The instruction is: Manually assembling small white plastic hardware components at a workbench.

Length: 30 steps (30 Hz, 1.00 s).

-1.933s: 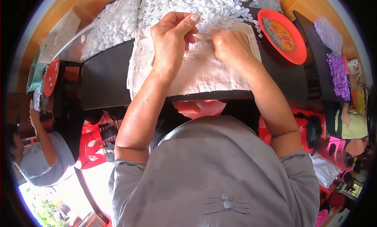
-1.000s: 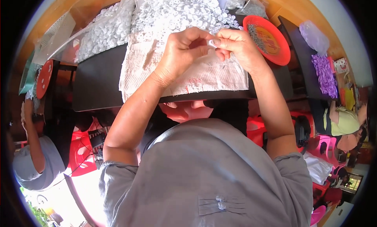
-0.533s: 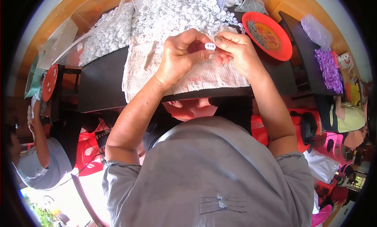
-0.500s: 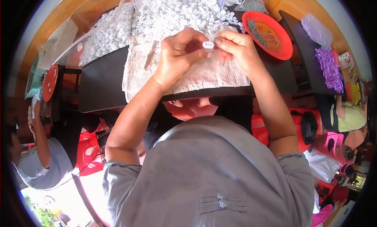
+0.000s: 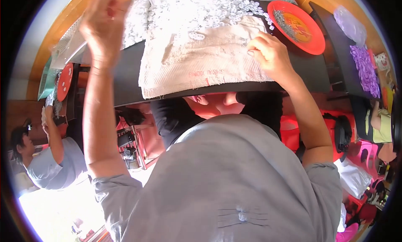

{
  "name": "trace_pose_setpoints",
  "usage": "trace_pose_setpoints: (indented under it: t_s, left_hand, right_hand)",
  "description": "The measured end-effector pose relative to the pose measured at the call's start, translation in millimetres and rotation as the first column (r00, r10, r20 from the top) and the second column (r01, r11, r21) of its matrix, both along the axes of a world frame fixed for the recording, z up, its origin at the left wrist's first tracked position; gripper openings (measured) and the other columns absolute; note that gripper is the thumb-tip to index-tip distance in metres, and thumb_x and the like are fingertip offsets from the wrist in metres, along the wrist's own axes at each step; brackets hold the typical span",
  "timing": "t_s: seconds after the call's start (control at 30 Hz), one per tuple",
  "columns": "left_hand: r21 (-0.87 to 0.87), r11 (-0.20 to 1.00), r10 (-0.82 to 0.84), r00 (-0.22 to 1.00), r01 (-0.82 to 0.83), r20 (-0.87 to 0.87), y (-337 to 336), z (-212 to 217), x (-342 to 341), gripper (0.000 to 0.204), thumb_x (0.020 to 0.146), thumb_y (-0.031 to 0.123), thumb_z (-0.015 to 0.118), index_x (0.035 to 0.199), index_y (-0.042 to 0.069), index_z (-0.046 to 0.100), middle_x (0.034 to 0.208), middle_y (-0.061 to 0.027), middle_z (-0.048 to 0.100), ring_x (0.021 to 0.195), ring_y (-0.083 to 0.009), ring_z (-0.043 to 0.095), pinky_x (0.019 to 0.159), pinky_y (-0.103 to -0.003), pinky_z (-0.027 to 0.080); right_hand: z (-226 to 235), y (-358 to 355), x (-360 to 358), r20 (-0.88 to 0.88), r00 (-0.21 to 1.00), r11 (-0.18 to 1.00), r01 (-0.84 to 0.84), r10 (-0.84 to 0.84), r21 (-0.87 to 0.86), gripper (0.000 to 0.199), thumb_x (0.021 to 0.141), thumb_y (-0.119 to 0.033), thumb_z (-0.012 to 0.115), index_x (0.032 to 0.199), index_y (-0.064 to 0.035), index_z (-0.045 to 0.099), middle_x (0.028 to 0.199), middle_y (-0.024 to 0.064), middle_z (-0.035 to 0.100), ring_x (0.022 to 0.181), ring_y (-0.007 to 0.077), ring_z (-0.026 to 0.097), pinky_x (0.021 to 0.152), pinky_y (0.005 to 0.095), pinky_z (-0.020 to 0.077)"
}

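Note:
My left hand (image 5: 104,28) is raised at the upper left, above the edge of a heap of small white plastic pieces (image 5: 184,9). Motion smears its fingers, and anything in them is hidden. Over the right edge of a pale cloth (image 5: 201,64), my right hand (image 5: 272,55) has its fingers curled and thumb pressed in; what it holds, if anything, cannot be made out. Several white oval pieces lie loose on the cloth. To the right of that hand, a red plate (image 5: 316,43) carries a pile of small grey metal parts (image 5: 284,26).
A dark table (image 5: 303,74) bears the cloth and the heap. Purple strips (image 5: 364,70) and a clear bag (image 5: 349,24) lie on another surface at right. A co-worker (image 5: 54,162) sits at left near a red disc with white spots (image 5: 65,82). Another person is at far right.
My hands were together over the cloth around a small white piece. The left has swung up and left toward the heap; the right has stayed near the cloth's right side. The view has shifted slightly.

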<state>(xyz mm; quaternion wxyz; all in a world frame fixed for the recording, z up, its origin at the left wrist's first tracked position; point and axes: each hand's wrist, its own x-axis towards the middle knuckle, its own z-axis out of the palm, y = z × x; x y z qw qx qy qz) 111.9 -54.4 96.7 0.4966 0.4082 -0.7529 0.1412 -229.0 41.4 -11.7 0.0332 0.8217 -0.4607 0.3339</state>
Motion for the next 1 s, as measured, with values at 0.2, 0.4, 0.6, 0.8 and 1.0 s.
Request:
trace_pose_setpoints:
  t_s: [0.2, 0.4, 0.6, 0.8, 1.0]
  left_hand:
    - [0.771, 0.217, -0.187, 0.801, 0.599, -0.569, 66, -51, -86, 0.022, 0.088, 0.022, 0.063, 0.094, 0.002, 0.069, 0.074, -0.0022, 0.064, 0.06, -0.006, 0.054, 0.052, -0.02, 0.04]
    - [0.637, -0.017, 0.039, 0.637, 0.771, -0.77, 82, -72, -96, 0.018, 0.093, 0.017, 0.059, 0.092, 0.0, 0.065, 0.073, -0.0042, 0.062, 0.055, -0.0092, 0.053, 0.048, -0.022, 0.038]
    - [0.5, -0.042, 0.248, 0.494, 0.865, -0.833, 89, -78, -85, 0.015, 0.091, 0.013, 0.06, 0.089, -0.002, 0.063, 0.07, -0.0068, 0.061, 0.052, -0.0115, 0.053, 0.043, -0.023, 0.037]
    - [0.444, 0.107, 0.298, 0.397, 0.89, -0.868, 85, -77, -78, 0.013, 0.088, 0.01, 0.061, 0.085, -0.003, 0.063, 0.068, -0.0075, 0.06, 0.05, -0.0124, 0.052, 0.043, -0.024, 0.037]
    - [0.54, 0.817, -0.151, 0.978, 0.204, -0.14, 34, -94, -71, 0.013, 0.082, 0.017, 0.066, 0.087, 0.004, 0.067, 0.085, -0.0153, 0.061, 0.073, -0.0297, 0.062, 0.068, -0.038, 0.051]
  right_hand:
    - [34, -5, 34, 0.383, 0.91, 0.947, -0.252, 0.16, 0.201, 0.011, 0.08, 0.004, 0.063, 0.088, -0.0004, 0.056, 0.078, 0.0044, 0.055, 0.071, 0.0138, 0.055, 0.065, 0.0256, 0.0437]
    - [40, -4, 49, 0.205, 0.935, 0.945, -0.313, 0.289, 0.099, 0.012, 0.081, 0.003, 0.063, 0.084, -0.0003, 0.052, 0.077, 0.0091, 0.054, 0.069, 0.0219, 0.057, 0.063, 0.0314, 0.0447]
    - [30, -8, 65, 0.335, 0.889, 0.908, -0.383, 0.312, 0.171, 0.008, 0.079, -0.001, 0.062, 0.081, -0.001, 0.054, 0.076, 0.0116, 0.058, 0.07, 0.0292, 0.059, 0.061, 0.0372, 0.0446]
    - [34, -16, 80, 0.444, 0.852, 0.901, -0.39, 0.276, 0.189, 0.006, 0.081, 0.002, 0.064, 0.085, 0.0015, 0.059, 0.074, 0.0062, 0.056, 0.065, 0.0129, 0.053, 0.06, 0.0263, 0.0425]
    - [30, -69, 77, 0.581, 0.809, 0.868, -0.35, 0.09, 0.352, 0.004, 0.085, -0.003, 0.064, 0.085, 0.0001, 0.061, 0.076, -0.0032, 0.059, 0.074, 0.0043, 0.051, 0.068, 0.0218, 0.0424]
